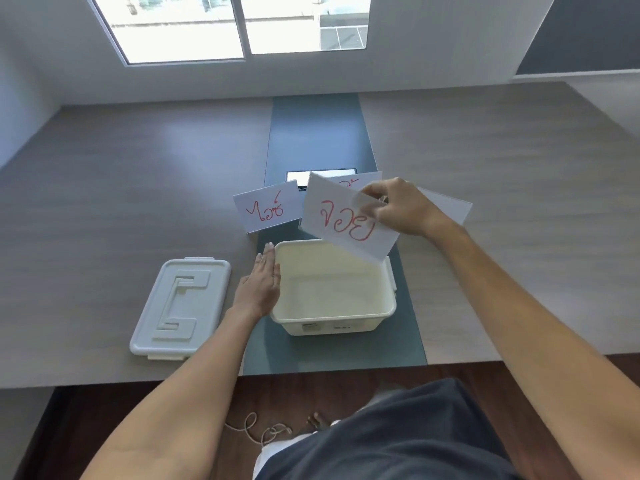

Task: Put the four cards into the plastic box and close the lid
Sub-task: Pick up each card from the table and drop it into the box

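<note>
Paper card (346, 220) pinched in my right hand (403, 206) above plastic box (332, 320); left hand (259, 285), fingers together, flat against its wall. Risk: tilted card catches the far rim, lands outside.

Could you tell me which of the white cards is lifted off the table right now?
The card with large red writing, pinched in the right hand above the open plastic box; the other cards lie flat behind it.
</note>
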A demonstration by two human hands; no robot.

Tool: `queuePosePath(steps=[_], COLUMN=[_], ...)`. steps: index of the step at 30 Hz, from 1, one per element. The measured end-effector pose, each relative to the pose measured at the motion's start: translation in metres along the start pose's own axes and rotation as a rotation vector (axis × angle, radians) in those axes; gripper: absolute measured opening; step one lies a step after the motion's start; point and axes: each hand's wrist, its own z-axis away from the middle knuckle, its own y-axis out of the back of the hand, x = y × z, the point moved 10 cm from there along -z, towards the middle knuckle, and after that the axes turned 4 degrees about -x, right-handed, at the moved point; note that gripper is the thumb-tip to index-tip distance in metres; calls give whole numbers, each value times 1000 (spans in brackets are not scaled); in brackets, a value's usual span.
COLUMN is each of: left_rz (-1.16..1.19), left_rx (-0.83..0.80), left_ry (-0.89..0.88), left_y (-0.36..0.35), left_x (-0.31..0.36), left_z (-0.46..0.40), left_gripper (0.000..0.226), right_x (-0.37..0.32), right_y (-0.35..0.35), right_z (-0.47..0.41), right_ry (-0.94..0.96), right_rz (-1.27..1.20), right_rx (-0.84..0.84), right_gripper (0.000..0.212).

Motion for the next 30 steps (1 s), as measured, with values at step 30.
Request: queuePosePath(steps=[30], left_rz=[79], left_rx=[75], left_ry=[37], left_y=[-4], left_x=[-1], left_z=[-17], left_gripper=[54], right_x=[89], right_y=[-173], right_z=[21], right_ry=[-163], right_rz=[176], right_rx=[-700], right_gripper=[35])
